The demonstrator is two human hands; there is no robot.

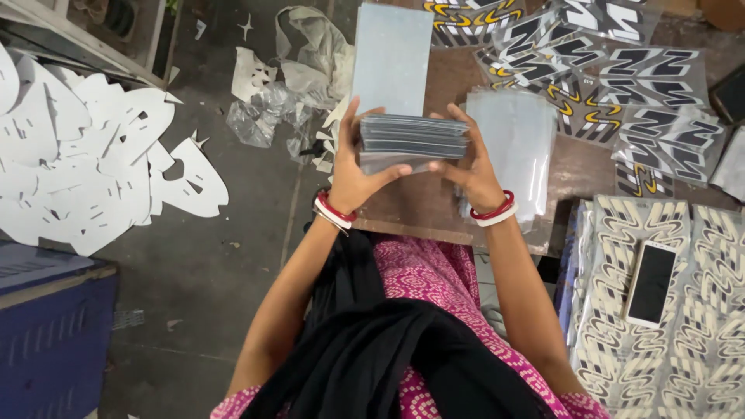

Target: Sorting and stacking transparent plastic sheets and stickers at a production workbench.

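Observation:
Both of my hands hold one thick stack of grey sheets (413, 138) edge-on above a low brown board (411, 211). My left hand (353, 172) grips the stack's left end, thumb reaching under it. My right hand (472, 169) clasps the right end, fingers spread along the side. Red and white bangles ring both wrists. A long grey sheet (392, 56) lies flat on the board just beyond the stack. A pile of clear plastic sleeves (518, 147) rests to the right of my right hand.
Black, white and yellow emblem stickers (621, 77) cover the board's far right. Printed sticker sheets (698, 310) with a white phone (650, 282) lie at right. White cut-out scraps (85, 163) and crumpled plastic (279, 101) litter the floor at left, near a blue crate (54, 341).

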